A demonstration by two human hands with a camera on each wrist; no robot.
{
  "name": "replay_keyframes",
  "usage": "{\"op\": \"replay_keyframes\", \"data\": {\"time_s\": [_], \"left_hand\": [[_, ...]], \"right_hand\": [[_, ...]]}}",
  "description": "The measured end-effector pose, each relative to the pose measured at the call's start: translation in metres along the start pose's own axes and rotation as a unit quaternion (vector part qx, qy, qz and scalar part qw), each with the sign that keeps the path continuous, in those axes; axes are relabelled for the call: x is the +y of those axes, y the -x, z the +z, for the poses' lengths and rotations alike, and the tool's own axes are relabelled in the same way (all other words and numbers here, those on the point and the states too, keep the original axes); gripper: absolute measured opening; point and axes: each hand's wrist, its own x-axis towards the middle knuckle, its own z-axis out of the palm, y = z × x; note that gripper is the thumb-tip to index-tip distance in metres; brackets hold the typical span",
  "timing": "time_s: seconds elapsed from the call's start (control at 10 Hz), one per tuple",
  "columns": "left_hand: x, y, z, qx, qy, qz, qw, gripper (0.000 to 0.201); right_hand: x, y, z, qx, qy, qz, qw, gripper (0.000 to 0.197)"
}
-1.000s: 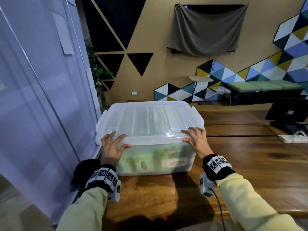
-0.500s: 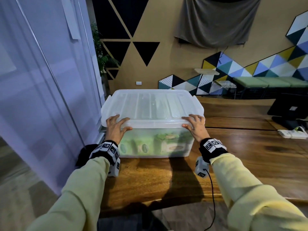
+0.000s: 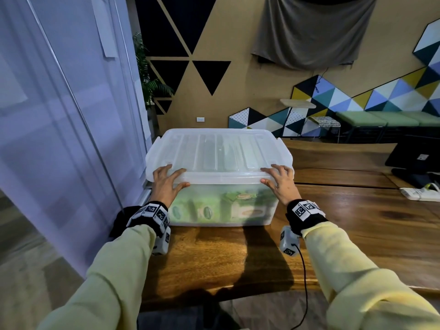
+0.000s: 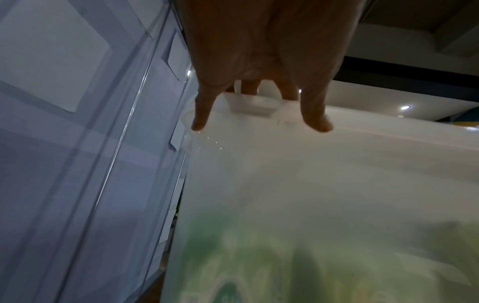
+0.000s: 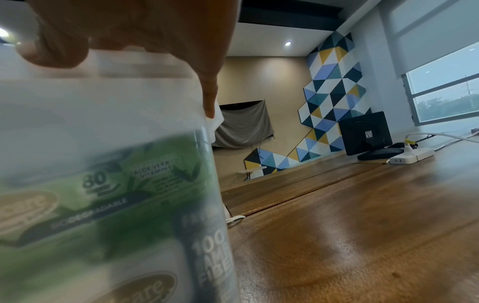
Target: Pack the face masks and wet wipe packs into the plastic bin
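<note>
A translucent plastic bin (image 3: 270, 211) stands on the wooden table (image 3: 357, 225) with its clear lid (image 3: 219, 156) on top. Green wet wipe packs (image 3: 247, 208) show through the front wall; no face masks can be made out. My left hand (image 3: 165, 181) lies on the lid's front left corner, fingers spread on top and thumb along the front rim. My right hand (image 3: 279, 181) lies the same way on the front right corner. The left wrist view shows the left hand's fingers (image 4: 201, 119) on the lid edge (image 4: 337, 133). In the right wrist view, a wipe pack (image 5: 116, 184) sits under the right hand (image 5: 145, 26).
A glass partition (image 3: 59, 115) runs close along the bin's left side. On the right stand a dark monitor (image 3: 419, 158) and a white power strip (image 3: 419, 193). A cable hangs from my right wrist over the table's near edge.
Both hands have stayed on the lid's front corners. The head view has drawn back and lifted, so the bin looks farther off.
</note>
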Motion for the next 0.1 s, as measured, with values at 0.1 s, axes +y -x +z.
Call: {"op": "replay_keyframes", "data": {"time_s": [0.1], "left_hand": [[-0.0037,0.0179,-0.0003,0.024,0.010,0.018,0.999,0.058]], "right_hand": [[0.0027,0.0175,0.0029,0.015,0.013,-0.003,1.000,0.095]]}}
